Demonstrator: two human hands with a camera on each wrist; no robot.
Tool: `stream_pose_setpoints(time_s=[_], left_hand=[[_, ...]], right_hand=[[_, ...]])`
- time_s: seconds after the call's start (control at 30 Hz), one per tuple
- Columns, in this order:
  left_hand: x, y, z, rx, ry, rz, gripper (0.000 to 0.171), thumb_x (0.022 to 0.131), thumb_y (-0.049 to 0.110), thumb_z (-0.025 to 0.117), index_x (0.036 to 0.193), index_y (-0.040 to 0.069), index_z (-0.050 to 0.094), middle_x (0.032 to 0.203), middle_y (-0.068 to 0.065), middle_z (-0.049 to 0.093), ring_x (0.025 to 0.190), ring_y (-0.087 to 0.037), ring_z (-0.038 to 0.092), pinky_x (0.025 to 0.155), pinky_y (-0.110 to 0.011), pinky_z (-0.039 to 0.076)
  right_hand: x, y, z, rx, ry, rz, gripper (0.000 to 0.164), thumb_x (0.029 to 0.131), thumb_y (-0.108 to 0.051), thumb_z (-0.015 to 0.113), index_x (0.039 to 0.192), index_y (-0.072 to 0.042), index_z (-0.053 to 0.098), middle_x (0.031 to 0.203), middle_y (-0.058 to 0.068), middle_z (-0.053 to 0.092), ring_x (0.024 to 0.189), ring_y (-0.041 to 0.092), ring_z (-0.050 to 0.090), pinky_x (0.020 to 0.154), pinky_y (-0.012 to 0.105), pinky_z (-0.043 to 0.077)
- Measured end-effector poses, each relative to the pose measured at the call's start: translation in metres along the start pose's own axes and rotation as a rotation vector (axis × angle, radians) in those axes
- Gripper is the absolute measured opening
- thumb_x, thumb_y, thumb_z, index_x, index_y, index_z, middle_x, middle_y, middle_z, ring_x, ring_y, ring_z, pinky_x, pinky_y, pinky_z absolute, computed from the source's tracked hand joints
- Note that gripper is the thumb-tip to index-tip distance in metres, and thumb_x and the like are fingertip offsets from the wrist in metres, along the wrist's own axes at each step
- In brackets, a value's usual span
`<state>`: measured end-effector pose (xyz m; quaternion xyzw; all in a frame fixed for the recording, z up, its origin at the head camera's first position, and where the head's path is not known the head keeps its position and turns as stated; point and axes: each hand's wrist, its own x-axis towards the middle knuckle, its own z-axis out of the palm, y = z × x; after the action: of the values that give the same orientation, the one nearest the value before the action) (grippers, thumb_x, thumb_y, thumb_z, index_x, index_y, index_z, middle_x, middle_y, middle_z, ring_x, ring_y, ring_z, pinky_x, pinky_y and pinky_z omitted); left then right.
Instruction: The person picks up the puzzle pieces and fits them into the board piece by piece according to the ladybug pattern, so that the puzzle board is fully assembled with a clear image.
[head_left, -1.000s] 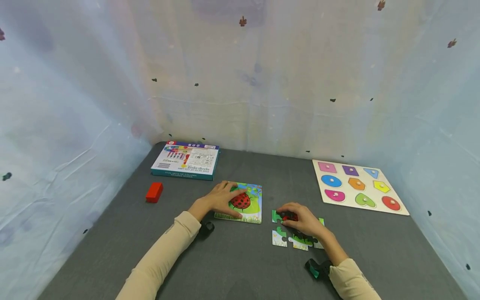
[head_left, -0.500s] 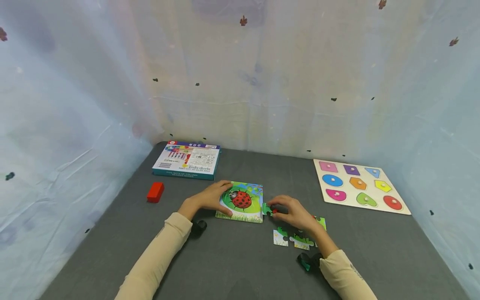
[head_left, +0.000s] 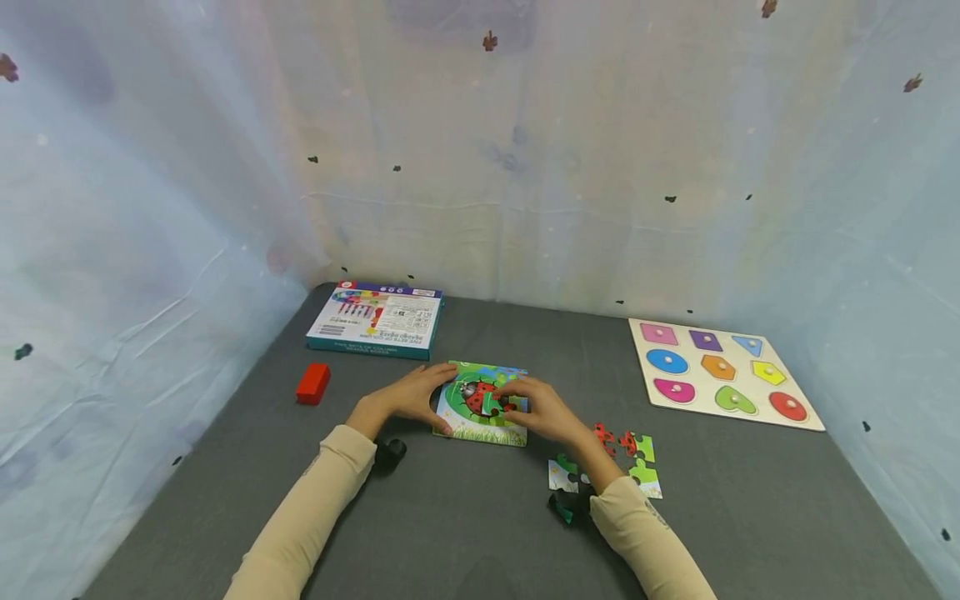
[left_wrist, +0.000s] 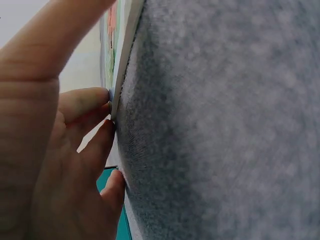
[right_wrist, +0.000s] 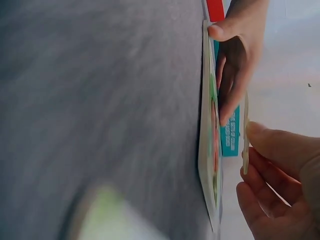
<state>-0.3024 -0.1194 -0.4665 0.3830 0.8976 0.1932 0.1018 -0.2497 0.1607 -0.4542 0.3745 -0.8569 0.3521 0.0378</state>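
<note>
A ladybird puzzle board [head_left: 480,417] lies on the grey table. My left hand [head_left: 422,397] rests on its left edge, fingers spread from the far corner to the near one; the left wrist view shows my fingertips [left_wrist: 100,100] against the board's rim [left_wrist: 122,60]. My right hand [head_left: 519,400] hovers over the board's right half and pinches a puzzle piece [right_wrist: 245,145] between thumb and fingers, held just off the board [right_wrist: 210,150]. Several loose pieces [head_left: 626,454] lie to the right, behind my right wrist.
A shape board [head_left: 723,375] with coloured knob pieces lies at the right back. A teal box [head_left: 375,319] sits at the left back, a red block [head_left: 312,383] in front of it. Pale cloth walls close the table on three sides.
My right hand lifted a piece from the loose heap and carried it left, over the ladybird board. My left hand slid from the picture to the board's left edge.
</note>
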Motion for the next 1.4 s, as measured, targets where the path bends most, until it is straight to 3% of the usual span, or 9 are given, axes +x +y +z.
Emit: stream_pose_setpoints(time_s=[0.27, 0.67, 0.9, 1.13, 1.4], left_hand=[[0.0, 0.0, 0.003, -0.014, -0.009, -0.023, 0.109, 0.066, 0.059, 0.075, 0.147, 0.004, 0.026, 0.153, -0.012, 0.021, 0.14, -0.031, 0.018, 0.113, -0.051, 0.009], [-0.002, 0.0, 0.005, -0.049, 0.006, 0.011, 0.109, 0.067, 0.058, 0.075, 0.146, 0.001, 0.027, 0.152, -0.014, 0.022, 0.14, -0.032, 0.02, 0.112, -0.053, 0.011], [-0.002, 0.001, 0.004, -0.068, 0.0, -0.016, 0.106, 0.07, 0.059, 0.073, 0.147, 0.003, 0.026, 0.153, -0.013, 0.021, 0.141, -0.03, 0.017, 0.113, -0.052, 0.008], [-0.002, 0.001, 0.003, -0.086, 0.003, -0.038, 0.097, 0.075, 0.056, 0.069, 0.147, 0.005, 0.028, 0.152, -0.013, 0.023, 0.14, -0.032, 0.017, 0.113, -0.052, 0.009], [-0.001, -0.005, 0.002, -0.122, 0.059, 0.04, 0.074, 0.087, 0.042, 0.062, 0.142, 0.001, 0.035, 0.145, -0.016, 0.036, 0.136, -0.032, 0.029, 0.111, -0.054, 0.014]], right_hand=[[0.023, -0.001, 0.015, 0.031, -0.001, -0.03, 0.037, 0.082, -0.003, 0.07, 0.117, 0.005, 0.061, 0.111, 0.017, 0.063, 0.102, 0.031, 0.059, 0.085, 0.047, 0.048], [0.042, -0.001, 0.035, 0.027, -0.041, 0.009, 0.034, 0.084, -0.003, 0.067, 0.116, 0.006, 0.061, 0.109, 0.018, 0.062, 0.093, 0.028, 0.062, 0.078, 0.031, 0.052], [0.047, -0.001, 0.042, 0.004, -0.023, 0.027, 0.034, 0.082, -0.005, 0.07, 0.114, 0.003, 0.063, 0.109, 0.016, 0.063, 0.097, 0.028, 0.06, 0.083, 0.038, 0.05], [0.049, 0.001, 0.046, -0.002, -0.01, 0.046, 0.035, 0.081, -0.005, 0.071, 0.115, 0.002, 0.063, 0.11, 0.015, 0.064, 0.101, 0.028, 0.059, 0.087, 0.043, 0.047], [0.05, 0.001, 0.047, 0.01, 0.013, 0.033, 0.037, 0.081, -0.005, 0.072, 0.116, 0.002, 0.063, 0.11, 0.015, 0.064, 0.101, 0.028, 0.059, 0.086, 0.042, 0.048]])
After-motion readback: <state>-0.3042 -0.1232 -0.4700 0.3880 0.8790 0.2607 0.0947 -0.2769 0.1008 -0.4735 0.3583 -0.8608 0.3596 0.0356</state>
